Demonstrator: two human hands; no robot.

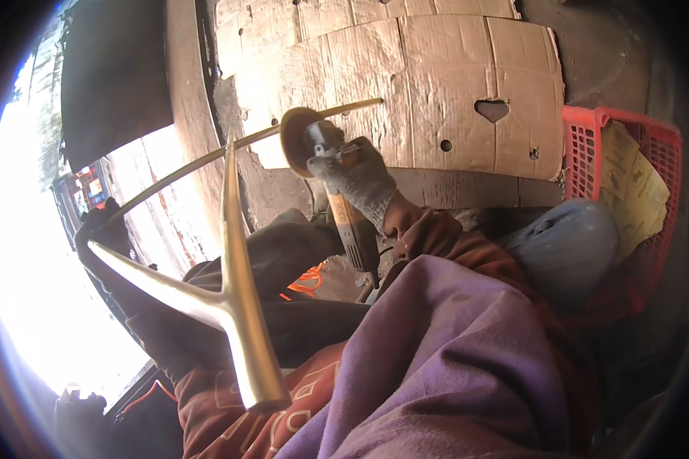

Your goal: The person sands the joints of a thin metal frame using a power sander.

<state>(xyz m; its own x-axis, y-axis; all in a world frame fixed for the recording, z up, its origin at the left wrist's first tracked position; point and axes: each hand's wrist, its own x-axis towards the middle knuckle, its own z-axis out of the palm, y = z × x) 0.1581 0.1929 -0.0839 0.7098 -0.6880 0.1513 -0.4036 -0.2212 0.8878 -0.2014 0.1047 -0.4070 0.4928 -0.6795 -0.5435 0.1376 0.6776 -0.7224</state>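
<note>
My right hand (360,180), in a grey knitted glove, is closed around the head of an angle grinder (347,229). The grinder's round disc (297,141) lies against or just over a long, thin golden rod (184,172). At far left, my left hand (103,218) looks dark against the glare, closed at the rod's near end. A smooth, forked golden piece (233,310), shaped like an antler, spans the space before my body. One prong reaches that same hand and another points up past the rod. Whether rod and fork are joined there is hidden.
Flattened cardboard (452,84) with cut holes covers the ground ahead. A red plastic basket (582,141) on the right holds yellowish paper sacks (631,183). An orange cord (308,281) lies between my legs. A dark panel (115,76) stands at upper left beside strong glare.
</note>
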